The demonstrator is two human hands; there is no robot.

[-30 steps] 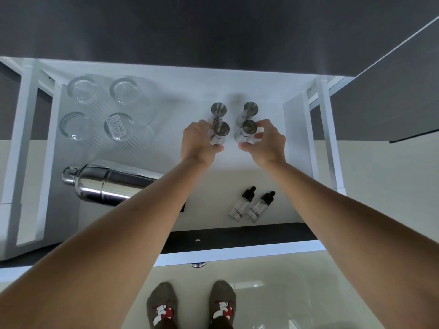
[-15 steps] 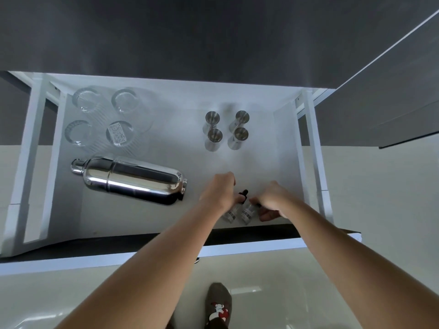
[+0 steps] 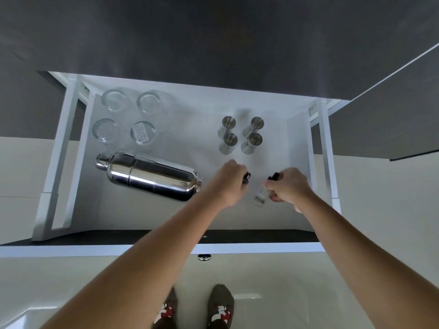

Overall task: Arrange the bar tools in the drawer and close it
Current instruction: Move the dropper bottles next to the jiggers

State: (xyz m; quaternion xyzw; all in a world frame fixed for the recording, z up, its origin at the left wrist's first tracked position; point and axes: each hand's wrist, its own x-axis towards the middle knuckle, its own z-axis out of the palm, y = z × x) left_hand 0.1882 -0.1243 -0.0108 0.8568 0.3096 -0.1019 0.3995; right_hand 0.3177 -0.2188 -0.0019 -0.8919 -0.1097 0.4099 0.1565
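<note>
The white drawer (image 3: 298,138) stands pulled out below me. My left hand (image 3: 229,184) is closed around a small dropper bottle; only its black cap (image 3: 246,177) shows. My right hand (image 3: 288,186) grips a second dropper bottle (image 3: 261,197), clear with a black cap and a label, lifted a little apart from the first. Several steel jiggers (image 3: 240,135) stand in a square behind my hands. A shiny cocktail shaker (image 3: 149,175) lies on its side to the left. Several clear glasses (image 3: 128,119) sit in the back left corner.
The drawer's white front panel (image 3: 71,251) with a round metal knob (image 3: 204,257) lies nearest me. A dark countertop overhangs the drawer's back. A dark cabinet (image 3: 392,119) stands to the right. My socked feet (image 3: 219,305) are on the pale floor.
My hands left the jiggers, came back to the front right of the drawer, and each closed on a dropper bottle. The two bottles now sit apart instead of side by side.
</note>
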